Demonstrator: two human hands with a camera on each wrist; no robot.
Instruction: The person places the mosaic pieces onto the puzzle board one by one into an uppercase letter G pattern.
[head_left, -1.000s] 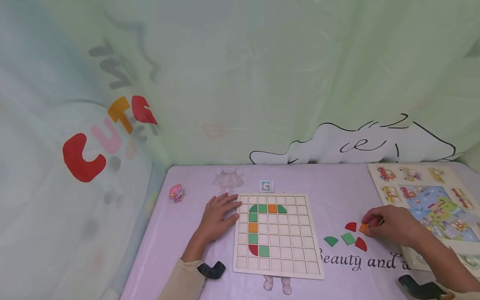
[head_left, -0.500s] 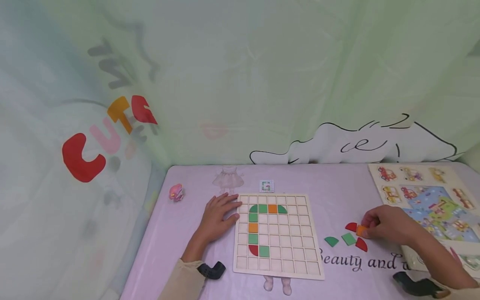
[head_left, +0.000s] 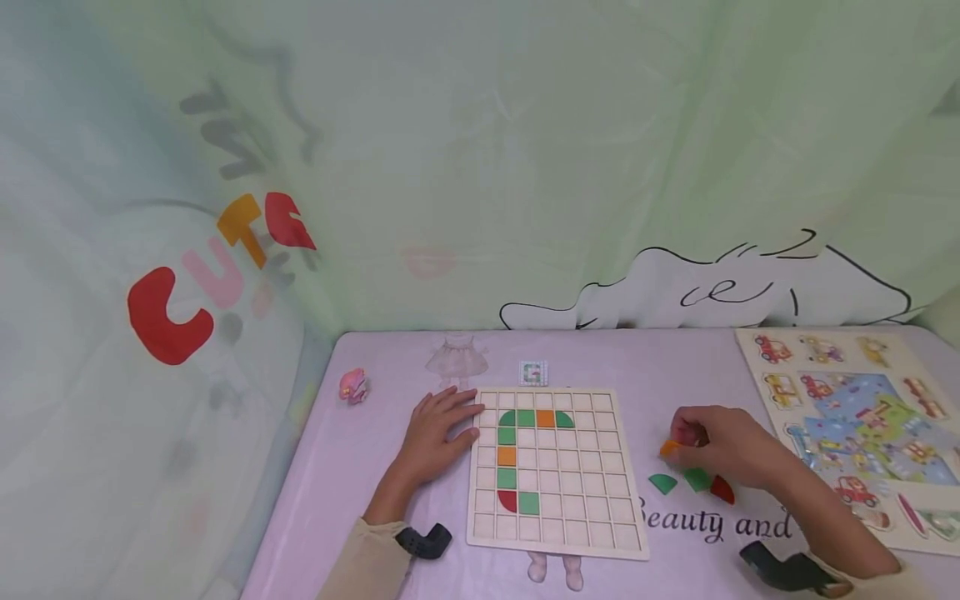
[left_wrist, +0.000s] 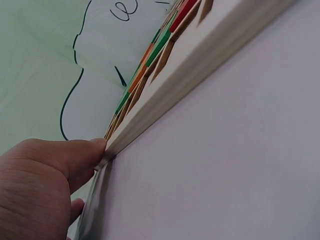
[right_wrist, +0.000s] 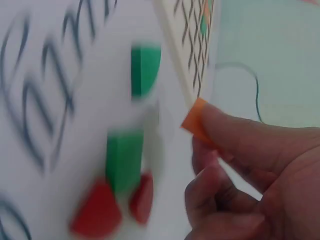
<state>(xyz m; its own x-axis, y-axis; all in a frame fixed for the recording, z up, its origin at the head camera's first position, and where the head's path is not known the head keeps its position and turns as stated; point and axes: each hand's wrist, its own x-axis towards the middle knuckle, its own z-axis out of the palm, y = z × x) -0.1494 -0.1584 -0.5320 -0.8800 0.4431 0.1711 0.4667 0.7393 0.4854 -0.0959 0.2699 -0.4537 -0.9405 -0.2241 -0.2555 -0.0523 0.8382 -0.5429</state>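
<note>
My right hand (head_left: pixel 723 446) pinches an orange square tile (head_left: pixel 669 449) between thumb and fingers, just above the loose pieces. In the right wrist view the orange tile (right_wrist: pixel 195 118) sticks out past the thumb. Below it lie a green quarter-circle tile (right_wrist: pixel 145 70), a green square tile (right_wrist: pixel 125 157) and two red quarter-circle tiles (right_wrist: pixel 96 210). My left hand (head_left: pixel 435 437) rests at the left edge of a wooden grid board (head_left: pixel 573 483), fingers spread. Its thumb (left_wrist: pixel 87 152) touches the board's rim. Green, orange and red tiles sit in the grid in a C-like line.
Behind the grid board lies a small card (head_left: pixel 533 372) with a coloured grid pattern. A pink toy figure (head_left: pixel 353 386) stands at the back left of the table. Picture puzzle boards (head_left: pixel 903 493) with vehicles cover the right side. A printed curtain (head_left: pixel 480 167) hangs behind.
My right hand has lifted the orange tile and carried it left, over the other loose tiles towards the grid board. The left hand stays in place.
</note>
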